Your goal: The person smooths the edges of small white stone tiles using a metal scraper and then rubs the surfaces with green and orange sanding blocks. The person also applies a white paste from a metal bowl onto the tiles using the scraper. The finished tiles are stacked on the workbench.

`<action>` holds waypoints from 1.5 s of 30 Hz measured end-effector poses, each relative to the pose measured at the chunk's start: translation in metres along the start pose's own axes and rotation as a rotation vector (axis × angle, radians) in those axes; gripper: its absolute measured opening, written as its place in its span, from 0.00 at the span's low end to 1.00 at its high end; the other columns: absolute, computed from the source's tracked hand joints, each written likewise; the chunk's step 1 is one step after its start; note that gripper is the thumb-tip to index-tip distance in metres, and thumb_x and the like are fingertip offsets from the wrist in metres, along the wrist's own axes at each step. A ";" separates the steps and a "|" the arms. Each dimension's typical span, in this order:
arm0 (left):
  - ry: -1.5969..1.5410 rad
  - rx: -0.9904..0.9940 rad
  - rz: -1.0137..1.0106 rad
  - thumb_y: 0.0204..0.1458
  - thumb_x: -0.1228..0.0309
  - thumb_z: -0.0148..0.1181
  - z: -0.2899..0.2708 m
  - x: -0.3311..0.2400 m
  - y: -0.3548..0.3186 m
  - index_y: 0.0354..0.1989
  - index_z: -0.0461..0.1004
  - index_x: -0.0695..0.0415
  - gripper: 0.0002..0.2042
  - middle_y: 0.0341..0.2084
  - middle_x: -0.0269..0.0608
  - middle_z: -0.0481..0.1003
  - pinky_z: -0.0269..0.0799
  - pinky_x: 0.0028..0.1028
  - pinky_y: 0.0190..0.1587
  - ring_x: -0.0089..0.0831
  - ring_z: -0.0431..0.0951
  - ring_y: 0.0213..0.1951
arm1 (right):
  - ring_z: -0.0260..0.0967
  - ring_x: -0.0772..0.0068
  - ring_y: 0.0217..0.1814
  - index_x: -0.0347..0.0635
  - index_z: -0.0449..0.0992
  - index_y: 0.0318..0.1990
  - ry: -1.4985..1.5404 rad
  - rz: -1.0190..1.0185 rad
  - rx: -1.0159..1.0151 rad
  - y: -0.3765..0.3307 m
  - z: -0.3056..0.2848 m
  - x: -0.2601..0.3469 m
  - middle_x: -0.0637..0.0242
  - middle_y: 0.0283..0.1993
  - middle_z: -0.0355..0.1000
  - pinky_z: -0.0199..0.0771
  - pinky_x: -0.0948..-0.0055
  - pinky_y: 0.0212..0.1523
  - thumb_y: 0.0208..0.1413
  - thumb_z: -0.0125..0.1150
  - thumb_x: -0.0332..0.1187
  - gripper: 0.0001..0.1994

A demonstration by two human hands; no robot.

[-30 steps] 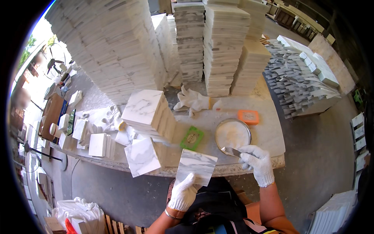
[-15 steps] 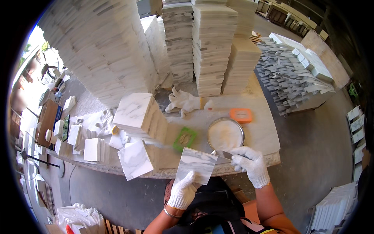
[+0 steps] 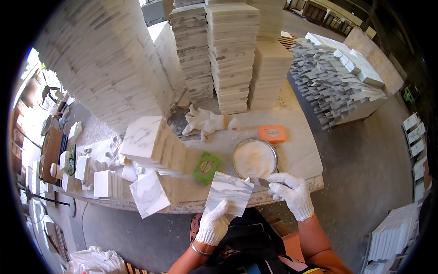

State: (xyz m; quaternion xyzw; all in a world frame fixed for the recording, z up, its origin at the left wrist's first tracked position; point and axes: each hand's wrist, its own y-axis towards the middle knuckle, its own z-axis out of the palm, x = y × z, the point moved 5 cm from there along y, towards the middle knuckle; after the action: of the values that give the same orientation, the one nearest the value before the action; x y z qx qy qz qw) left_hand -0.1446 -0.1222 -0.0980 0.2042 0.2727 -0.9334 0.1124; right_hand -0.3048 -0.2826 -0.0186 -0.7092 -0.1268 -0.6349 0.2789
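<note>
My left hand (image 3: 215,223), in a white knit glove, grips a square white marble tile (image 3: 229,192) with grey veins, tilted up by its lower edge. In my gloved right hand (image 3: 292,194) is a putty knife (image 3: 260,182), its blade reaching to the tile's upper right corner. A small dab of white paste shows there. Just beyond lies a round metal-rimmed dish (image 3: 254,157) of whitish paste. Left of the dish is a green box (image 3: 206,167); behind it sits an orange box (image 3: 272,134). Another marble tile (image 3: 149,195) leans out over the table's front edge.
A stack of square tiles (image 3: 150,141) stands left of the green box. An unworn white glove (image 3: 203,122) rests behind it. Tall tile stacks (image 3: 232,55) rise at the back of the stone-topped table (image 3: 301,155). More stacked pieces (image 3: 333,86) stand beyond, at right.
My view has shifted, so the table's things sit further left in the picture. The putty knife's blade has moved slightly at the tile's corner, where white paste now shows.
</note>
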 end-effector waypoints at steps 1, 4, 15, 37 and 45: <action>0.002 -0.002 -0.001 0.60 0.71 0.62 0.001 0.001 0.001 0.62 0.68 0.56 0.22 0.51 0.38 0.76 0.77 0.35 0.48 0.33 0.78 0.49 | 0.72 0.83 0.28 0.33 0.81 0.48 0.003 -0.001 -0.002 0.000 -0.001 -0.001 0.64 0.32 0.79 0.72 0.81 0.30 0.59 0.62 0.26 0.11; 0.004 -0.005 -0.007 0.60 0.71 0.62 0.001 0.003 0.003 0.62 0.68 0.56 0.21 0.51 0.38 0.76 0.76 0.34 0.48 0.32 0.78 0.49 | 0.72 0.82 0.29 0.32 0.81 0.48 -0.027 -0.006 -0.007 0.000 -0.002 0.001 0.64 0.32 0.79 0.74 0.80 0.31 0.59 0.62 0.26 0.11; 0.018 0.006 -0.028 0.60 0.71 0.62 0.002 0.007 0.009 0.62 0.68 0.56 0.21 0.51 0.38 0.76 0.77 0.35 0.49 0.33 0.78 0.50 | 0.76 0.80 0.35 0.35 0.82 0.50 -0.189 -0.072 0.003 0.002 -0.009 -0.002 0.63 0.37 0.81 0.77 0.77 0.36 0.60 0.62 0.24 0.12; 0.024 -0.008 -0.024 0.61 0.73 0.60 0.008 0.002 0.013 0.64 0.65 0.59 0.22 0.54 0.42 0.75 0.78 0.41 0.52 0.37 0.78 0.53 | 0.74 0.80 0.31 0.34 0.82 0.48 -0.367 -0.353 -0.071 0.009 -0.012 0.000 0.64 0.35 0.79 0.76 0.77 0.34 0.59 0.62 0.23 0.10; 0.017 -0.004 -0.022 0.61 0.73 0.60 0.006 0.003 0.013 0.64 0.65 0.60 0.23 0.53 0.43 0.75 0.78 0.42 0.53 0.38 0.78 0.53 | 0.76 0.79 0.34 0.34 0.82 0.48 -0.128 -0.059 -0.020 0.007 -0.015 -0.003 0.64 0.37 0.80 0.76 0.77 0.36 0.59 0.62 0.24 0.11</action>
State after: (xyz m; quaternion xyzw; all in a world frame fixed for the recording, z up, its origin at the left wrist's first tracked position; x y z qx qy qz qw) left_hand -0.1450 -0.1369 -0.1006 0.2091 0.2776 -0.9323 0.1003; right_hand -0.3137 -0.2962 -0.0222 -0.7472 -0.1589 -0.5973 0.2441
